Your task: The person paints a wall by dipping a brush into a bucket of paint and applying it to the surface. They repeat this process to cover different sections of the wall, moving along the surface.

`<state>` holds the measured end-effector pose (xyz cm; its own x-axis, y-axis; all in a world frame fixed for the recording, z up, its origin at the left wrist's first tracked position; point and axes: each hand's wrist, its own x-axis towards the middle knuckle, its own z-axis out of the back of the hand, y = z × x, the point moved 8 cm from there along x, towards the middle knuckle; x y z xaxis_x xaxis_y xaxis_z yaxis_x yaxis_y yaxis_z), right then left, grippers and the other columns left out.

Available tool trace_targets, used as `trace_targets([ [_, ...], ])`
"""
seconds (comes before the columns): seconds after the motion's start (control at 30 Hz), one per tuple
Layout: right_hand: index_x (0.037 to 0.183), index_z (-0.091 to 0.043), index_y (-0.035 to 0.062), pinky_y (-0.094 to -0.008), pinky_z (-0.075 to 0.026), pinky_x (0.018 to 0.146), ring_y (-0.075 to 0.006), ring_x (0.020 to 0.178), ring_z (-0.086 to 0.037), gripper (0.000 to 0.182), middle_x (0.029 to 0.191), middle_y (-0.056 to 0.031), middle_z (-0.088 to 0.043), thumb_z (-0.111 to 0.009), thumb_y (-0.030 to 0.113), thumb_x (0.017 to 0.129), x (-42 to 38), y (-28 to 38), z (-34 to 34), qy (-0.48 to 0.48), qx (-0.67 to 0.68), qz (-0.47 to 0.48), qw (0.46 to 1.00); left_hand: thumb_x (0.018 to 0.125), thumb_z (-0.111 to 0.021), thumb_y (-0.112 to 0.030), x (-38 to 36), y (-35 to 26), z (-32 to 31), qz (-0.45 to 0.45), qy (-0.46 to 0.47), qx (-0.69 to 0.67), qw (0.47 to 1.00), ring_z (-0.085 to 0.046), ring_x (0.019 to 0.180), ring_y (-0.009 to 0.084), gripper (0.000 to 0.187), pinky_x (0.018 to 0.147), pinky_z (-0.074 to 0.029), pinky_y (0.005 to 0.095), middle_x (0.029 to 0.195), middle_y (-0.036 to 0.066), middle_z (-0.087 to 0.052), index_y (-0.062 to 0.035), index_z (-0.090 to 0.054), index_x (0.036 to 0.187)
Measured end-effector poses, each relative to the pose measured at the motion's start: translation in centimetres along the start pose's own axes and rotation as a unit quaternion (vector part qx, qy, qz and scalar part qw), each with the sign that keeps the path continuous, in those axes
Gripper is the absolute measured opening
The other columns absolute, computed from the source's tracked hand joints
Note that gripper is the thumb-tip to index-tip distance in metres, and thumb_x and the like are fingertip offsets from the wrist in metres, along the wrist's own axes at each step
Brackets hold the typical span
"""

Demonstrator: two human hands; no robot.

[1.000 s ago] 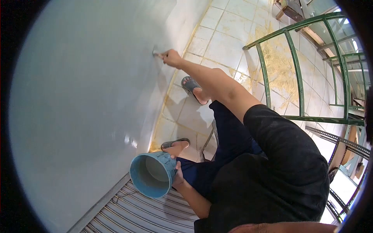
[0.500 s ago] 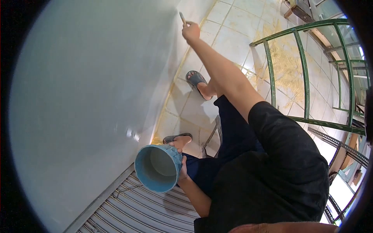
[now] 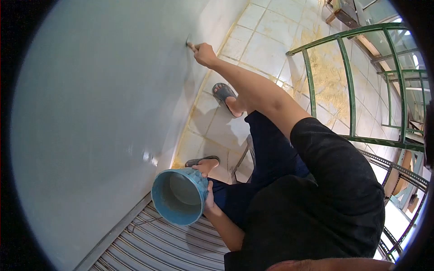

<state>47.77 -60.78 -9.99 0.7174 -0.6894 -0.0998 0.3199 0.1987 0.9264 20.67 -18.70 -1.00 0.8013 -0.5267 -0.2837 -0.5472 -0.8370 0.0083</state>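
Observation:
My right hand (image 3: 205, 55) is closed round the handle of a paintbrush (image 3: 191, 46). The brush's tip meets the pale grey wall (image 3: 99, 104), low down near the floor line. A blue bucket (image 3: 158, 205) is in my left hand (image 3: 209, 196), which grips its side close to my legs. Inside the bucket lies a greyish-white liquid (image 3: 185, 189) that looks like paint. The bucket's opening faces up toward me, and the fingers on its far side are partly hidden.
A green metal frame (image 3: 352, 86) like a ladder stands to the right on the tiled floor (image 3: 257, 49), which has yellowish stains. Ribbed metal slats (image 3: 149, 241) run below the bucket. Perforated metal bars (image 3: 402, 174) stand at the right edge. My sandalled feet are close to the wall.
My right hand has moved left and down with the paintbrush, bringing its tip to the wall lower in the view. The bucket in my left hand has shifted slightly left.

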Motion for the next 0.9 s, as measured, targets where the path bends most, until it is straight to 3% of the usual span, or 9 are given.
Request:
trace_targets([
  [0.07, 0.085, -0.07, -0.0041, -0.0438, -0.051, 0.064, -0.0323, 0.066, -0.064, 0.041, 0.073, -0.0211, -0.067, -0.057, 0.033, 0.095, -1.3, -0.1, -1.1, 0.182, -0.059, 0.023, 0.981, 0.09, -0.058, -0.042, 0.1, -0.3, 0.5, 0.009, 0.014, -0.008, 1.0, -0.037, 0.123, 0.0433, 0.071, 0.077, -0.044, 0.0496, 0.154, 0.017, -0.03, -0.0161, -0.034, 0.151],
  [0.1, 0.085, -0.07, -0.0041, -0.0438, -0.051, 0.064, -0.0323, 0.066, -0.064, 0.041, 0.073, -0.0211, -0.067, -0.057, 0.033, 0.095, -1.4, -0.4, 0.0, 0.182, -0.061, 0.027, 0.981, 0.09, -0.058, -0.042, 0.2, -0.2, 0.4, 0.014, 0.023, -0.015, 1.0, -0.038, 0.124, 0.0441, 0.07, 0.076, -0.044, 0.0509, 0.154, 0.017, -0.03, -0.016, -0.034, 0.15],
  [0.17, 0.086, -0.069, -0.003, -0.0335, -0.042, 0.048, -0.0159, 0.054, -0.054, 0.043, 0.07, -0.0076, -0.063, -0.063, 0.038, 0.095, -2.3, -2.7, 0.3, 0.304, -0.062, -0.064, 0.948, 0.091, -0.058, -0.042, 0.2, -0.1, 0.1, 0.011, 0.028, -0.025, 0.999, -0.038, 0.124, 0.0447, 0.069, 0.076, -0.044, 0.0518, 0.154, 0.017, -0.029, -0.0161, -0.035, 0.15],
  [0.23, 0.082, -0.067, -0.0041, -0.0305, -0.037, 0.043, -0.0135, 0.051, -0.048, 0.05, 0.067, -0.008, -0.06, -0.068, 0.045, 0.09, 0.9, -6.5, 1.0, 0.25, -0.05, -0.11, 0.961, 0.091, -0.058, -0.043, 0.1, -0.1, 0.2, 0.007, 0.033, -0.034, 0.999, -0.038, 0.124, 0.0454, 0.068, 0.076, -0.044, 0.0528, 0.154, 0.018, -0.029, -0.0161, -0.036, 0.15],
  [0.47, 0.078, -0.06, -0.0062, -0.0324, -0.038, 0.041, -0.0159, 0.048, -0.047, 0.056, 0.072, -0.0148, -0.061, -0.077, 0.046, 0.085, 2.2, -4.9, 5.6, -0.048, 0.222, -0.216, 0.95, 0.089, -0.06, -0.044, -0.9, -1.0, 0.0, -0.019, 0.033, 0.0, 0.999, -0.037, 0.124, 0.0455, 0.07, 0.075, -0.044, 0.053, 0.154, 0.02, -0.028, -0.0164, -0.037, 0.149],
  [0.57, 0.085, -0.058, -0.0081, -0.0323, -0.038, 0.041, -0.0165, 0.048, -0.048, 0.05, 0.07, -0.0132, -0.059, -0.069, 0.04, 0.093, 1.6, -3.6, 2.6, -0.066, 0.305, -0.223, 0.923, 0.09, -0.057, -0.048, -1.8, -1.7, 0.4, -0.044, 0.009, 0.005, 0.999, -0.038, 0.122, 0.0437, 0.07, 0.075, -0.045, 0.0523, 0.154, 0.018, -0.03, -0.0164, -0.037, 0.15],
  [0.7, 0.092, -0.056, -0.0065, -0.0332, -0.04, 0.041, -0.0183, 0.049, -0.052, 0.036, 0.069, -0.0119, -0.058, -0.057, 0.029, 0.099, -0.2, -3.9, -4.6, -0.008, 0.269, -0.231, 0.935, 0.085, -0.063, -0.044, -3.6, -3.0, 1.3, -0.08, 0.02, 0.017, 0.996, -0.038, 0.123, 0.045, 0.075, 0.074, -0.044, 0.0521, 0.154, 0.021, -0.028, -0.0149, -0.036, 0.149],
  [0.83, 0.094, -0.057, -0.002, -0.0377, -0.046, 0.044, -0.0225, 0.055, -0.059, 0.024, 0.074, -0.0131, -0.059, -0.047, 0.019, 0.098, -3.7, -5.2, -10.1, -0.069, 0.123, -0.091, 0.986, 0.085, -0.063, -0.044, -5.6, -4.4, 2.7, -0.109, 0.015, 0.022, 0.994, -0.039, 0.122, 0.0454, 0.075, 0.075, -0.044, 0.0514, 0.153, 0.021, -0.031, -0.0148, -0.037, 0.149],
  [0.9, 0.098, -0.063, -0.0069, -0.0482, -0.052, 0.08, -0.0433, 0.096, -0.066, 0.024, 0.098, -0.0269, -0.068, -0.053, 0.014, 0.091, -9.1, -2.4, -9.4, -0.006, -0.03, -0.05, 0.998, 0.085, -0.063, -0.045, -6.6, -5.1, 2.9, -0.125, 0.021, 0.019, 0.992, -0.04, 0.122, 0.0455, 0.075, 0.075, -0.045, 0.051, 0.152, 0.021, -0.032, -0.0145, -0.038, 0.149],
])
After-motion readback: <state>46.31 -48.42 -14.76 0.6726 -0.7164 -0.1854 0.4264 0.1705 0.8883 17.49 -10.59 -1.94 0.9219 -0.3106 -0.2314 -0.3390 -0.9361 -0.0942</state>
